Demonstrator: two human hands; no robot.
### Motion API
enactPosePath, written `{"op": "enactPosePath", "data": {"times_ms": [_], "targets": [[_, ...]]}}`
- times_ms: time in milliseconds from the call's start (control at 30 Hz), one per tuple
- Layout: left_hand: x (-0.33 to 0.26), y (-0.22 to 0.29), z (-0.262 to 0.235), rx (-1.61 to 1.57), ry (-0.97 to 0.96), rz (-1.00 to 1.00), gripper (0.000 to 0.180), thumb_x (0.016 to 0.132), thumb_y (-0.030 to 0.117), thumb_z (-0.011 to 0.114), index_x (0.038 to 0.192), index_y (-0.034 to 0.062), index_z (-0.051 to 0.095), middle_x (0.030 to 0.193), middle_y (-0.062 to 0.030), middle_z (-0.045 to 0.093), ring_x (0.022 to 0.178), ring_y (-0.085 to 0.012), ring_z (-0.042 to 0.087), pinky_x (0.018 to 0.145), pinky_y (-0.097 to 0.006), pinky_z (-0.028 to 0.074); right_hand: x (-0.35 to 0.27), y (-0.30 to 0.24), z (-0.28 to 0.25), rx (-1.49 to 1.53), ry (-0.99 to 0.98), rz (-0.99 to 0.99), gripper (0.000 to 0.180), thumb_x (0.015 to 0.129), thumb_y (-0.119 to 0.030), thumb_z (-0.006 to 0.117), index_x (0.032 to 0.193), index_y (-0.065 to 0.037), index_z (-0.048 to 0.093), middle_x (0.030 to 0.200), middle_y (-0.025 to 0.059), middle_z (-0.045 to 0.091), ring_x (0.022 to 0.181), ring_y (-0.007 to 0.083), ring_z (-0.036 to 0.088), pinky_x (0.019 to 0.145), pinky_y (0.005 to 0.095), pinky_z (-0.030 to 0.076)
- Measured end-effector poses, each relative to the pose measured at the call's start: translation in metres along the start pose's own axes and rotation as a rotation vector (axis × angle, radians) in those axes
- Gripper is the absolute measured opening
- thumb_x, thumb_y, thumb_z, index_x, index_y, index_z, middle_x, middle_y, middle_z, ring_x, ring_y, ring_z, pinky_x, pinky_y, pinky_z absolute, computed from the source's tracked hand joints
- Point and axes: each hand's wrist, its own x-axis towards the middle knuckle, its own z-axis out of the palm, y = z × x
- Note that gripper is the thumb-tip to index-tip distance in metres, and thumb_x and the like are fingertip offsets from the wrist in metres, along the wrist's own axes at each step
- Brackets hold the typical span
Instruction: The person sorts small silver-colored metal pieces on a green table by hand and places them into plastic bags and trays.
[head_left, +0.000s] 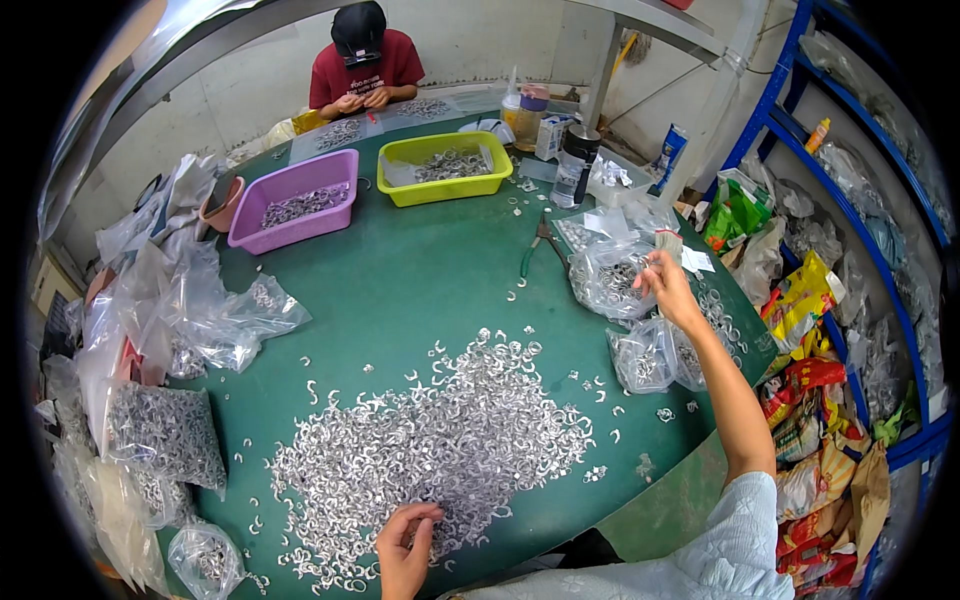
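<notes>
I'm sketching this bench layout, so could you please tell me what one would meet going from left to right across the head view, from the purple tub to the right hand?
Purple tub → yellow-green tub → pliers → clear bag of metal pieces → right hand.

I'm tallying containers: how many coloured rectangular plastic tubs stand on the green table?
2: a purple tub at the back left, and a yellow-green tub right of it.
</notes>
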Motion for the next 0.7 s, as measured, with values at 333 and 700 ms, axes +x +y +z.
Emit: {"op": "enactPosePath", "data": {"times_ms": [333, 700], "targets": [[-0.002, 0.0, -0.001, -0.033, 0.016, -0.043, 0.019, 0.086, -0.006, 0.048, 0.102, -0.0039, 0.057, 0.092, -0.0081, 0.06, 0.088, -0.0135, 0.057, 0.08, -0.024, 0.043, 0.003, -0.016, -0.015, -0.011, -0.213, 0.024, 0.018, 0.089, -0.002, 0.043, 0.107, 0.002, 0.043, 0.074, 0.0095, 0.061, 0.066, 0.0144, 0.055, 0.064, 0.0285, 0.045], [-0.003, 0.004, -0.001, 0.009, 0.016, -0.057, 0.018, 0.086, -0.004, 0.048, 0.101, -0.003, 0.058, 0.092, -0.0073, 0.061, 0.087, -0.0127, 0.058, 0.077, -0.023, 0.044, -0.061, -0.061, -0.042, -0.232, -0.115, 0.044, 0.014, 0.082, -0.009, 0.056, 0.083, 0.002, 0.064, 0.075, 0.0094, 0.062, 0.07, 0.0156, 0.057, 0.061, 0.0293, 0.044]]}}
